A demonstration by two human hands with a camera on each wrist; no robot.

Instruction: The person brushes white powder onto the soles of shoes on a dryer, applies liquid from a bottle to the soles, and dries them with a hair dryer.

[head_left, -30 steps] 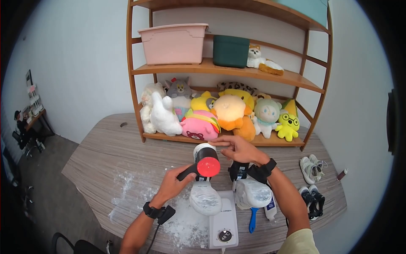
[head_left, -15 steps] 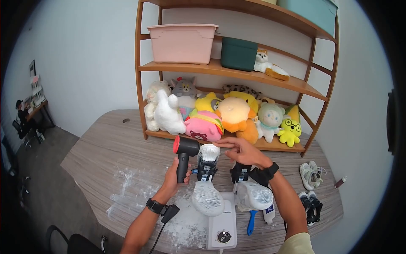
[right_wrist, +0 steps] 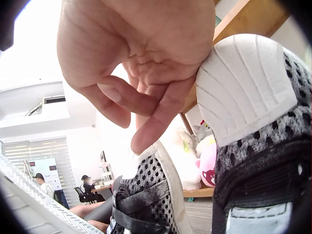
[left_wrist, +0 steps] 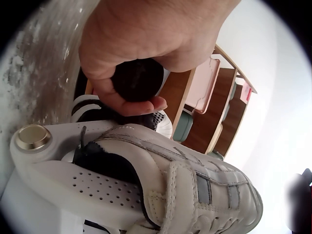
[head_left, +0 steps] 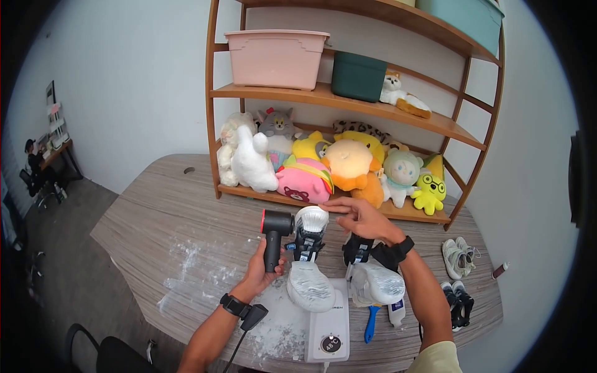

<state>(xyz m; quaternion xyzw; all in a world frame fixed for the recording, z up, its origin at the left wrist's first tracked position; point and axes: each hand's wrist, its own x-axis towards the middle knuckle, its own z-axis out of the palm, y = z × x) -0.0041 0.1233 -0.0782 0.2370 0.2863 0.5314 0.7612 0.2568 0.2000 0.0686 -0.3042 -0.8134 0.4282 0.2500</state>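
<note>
My left hand (head_left: 256,268) grips the upright handle of a black hair dryer (head_left: 277,222) with a red rim at its left end. The dryer's other end is close beside the white toe of a black mesh shoe (head_left: 310,231). At the top of that toe are the fingertips of my right hand (head_left: 364,222), its fingers stretched out to the left. A second black mesh shoe (right_wrist: 258,170) stands below the right palm. Two white shoes, soles up, sit in front: a left one (head_left: 311,287) and a right one (head_left: 377,286). All are about a white shoe dryer (head_left: 328,326) whose display reads 48°C.
White powder (head_left: 273,332) is scattered on the wooden table (head_left: 149,205). A blue-handled brush (head_left: 371,326) and a white tube (head_left: 397,313) lie right of the dryer base. More shoes (head_left: 457,258) stand at the right edge. Behind, a shelf (head_left: 348,112) holds plush toys and bins.
The hair dryer has swung from a tilted pose, red end facing me, to upright with the red end to the left. It then moved slightly nearer the shoe. The right hand stays by the toe.
</note>
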